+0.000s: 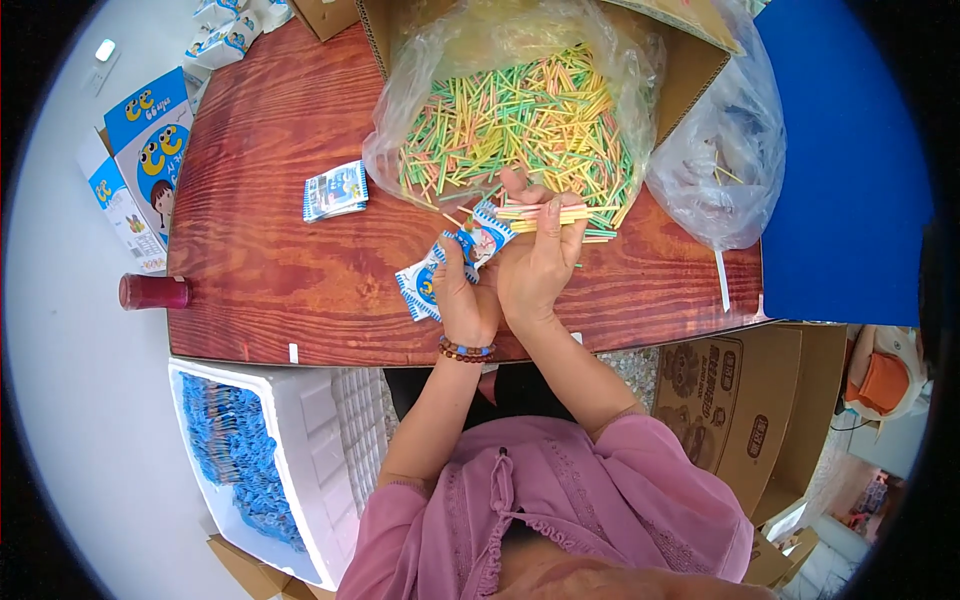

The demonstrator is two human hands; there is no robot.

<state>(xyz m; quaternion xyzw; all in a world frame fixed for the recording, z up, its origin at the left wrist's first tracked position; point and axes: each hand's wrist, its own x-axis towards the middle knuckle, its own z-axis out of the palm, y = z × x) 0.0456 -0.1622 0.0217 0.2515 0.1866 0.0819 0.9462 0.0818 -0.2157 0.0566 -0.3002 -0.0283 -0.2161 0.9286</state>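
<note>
My left hand (466, 300) is closed on small blue-and-white printed packets (422, 287); one packet points up toward my other hand. Between the thumb and fingers of my right hand (541, 270) lies a small bundle of thin pastel sticks (570, 214), yellow and pink, lying roughly sideways. The bundle's left end is at the top of the upper packet; whether any stick is inside it I cannot tell. Just beyond my hands, a clear plastic bag (385, 150) holds a heap of loose yellow, green and pink sticks (520, 120).
A few flat packets (336, 190) lie left on the red wooden table (260, 260). A cardboard box (690, 85) surrounds the bag; another clear bag (725, 150) lies right. A dark red jar (155, 291) is by the left edge. Below stands a white foam box (320, 470) of blue packets.
</note>
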